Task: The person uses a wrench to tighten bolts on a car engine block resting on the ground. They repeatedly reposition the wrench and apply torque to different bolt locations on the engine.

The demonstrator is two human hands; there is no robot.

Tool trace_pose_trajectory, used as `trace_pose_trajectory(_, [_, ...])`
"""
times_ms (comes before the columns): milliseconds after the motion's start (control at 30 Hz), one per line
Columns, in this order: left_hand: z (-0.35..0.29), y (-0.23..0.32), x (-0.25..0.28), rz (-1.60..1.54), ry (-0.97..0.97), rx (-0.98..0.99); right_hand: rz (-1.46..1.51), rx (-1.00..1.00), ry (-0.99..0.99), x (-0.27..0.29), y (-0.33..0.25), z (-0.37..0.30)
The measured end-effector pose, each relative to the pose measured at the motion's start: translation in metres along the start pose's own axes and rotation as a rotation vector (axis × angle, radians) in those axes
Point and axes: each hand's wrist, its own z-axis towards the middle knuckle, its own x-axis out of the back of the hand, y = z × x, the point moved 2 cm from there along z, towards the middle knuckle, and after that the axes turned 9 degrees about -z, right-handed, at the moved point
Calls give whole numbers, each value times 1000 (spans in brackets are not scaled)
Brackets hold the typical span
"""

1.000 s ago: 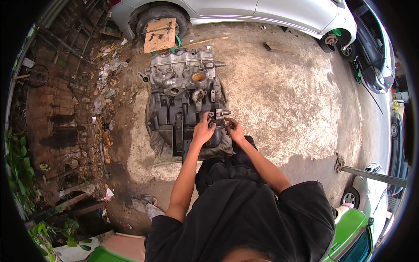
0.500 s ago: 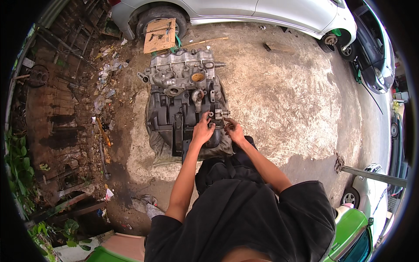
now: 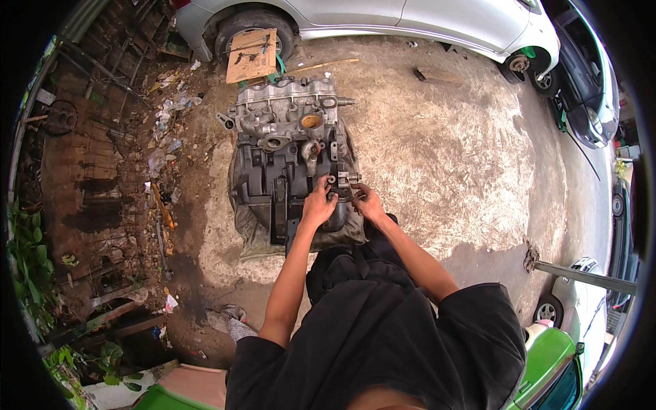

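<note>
A dismantled car engine [image 3: 262, 162] lies before me, dark at its near side, with a bare metal cylinder head [image 3: 283, 106] at the far side. My left hand [image 3: 318, 206] rests at its near right part, fingers and thumb apart, the fingertips by a small metal lug. Close to its right, my right hand [image 3: 367, 203] has its fingers pinched together beside a metal bracket [image 3: 344, 179] on the engine's right edge. Something thin may be between those fingers, but it is too small to name.
A dark cloth [image 3: 247, 240] lies under the engine. Beyond it, a cardboard piece [image 3: 251, 57] leans on the wheel of a silver car [image 3: 355, 14]. A wooden block [image 3: 437, 76] lies on the concrete. Litter [image 3: 179, 102] and rusty scrap [image 3: 89, 164] spread along the left.
Both hands stay at the same spot on the engine; the right fingers have shifted very slightly. The whole view has moved a little.
</note>
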Motion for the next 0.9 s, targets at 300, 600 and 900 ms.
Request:
trace_pose_trajectory(300, [4,-13,-8,-90,57,-72,-69,63,-26,41,-92,31])
trace_pose_trajectory(600, [5,-12,-5,-26,20,-22,42,173,45,44,-73,52])
trace_pose_trajectory(900, [2,-3,-1,-57,-23,12,-319,210,371,54,-54,50])
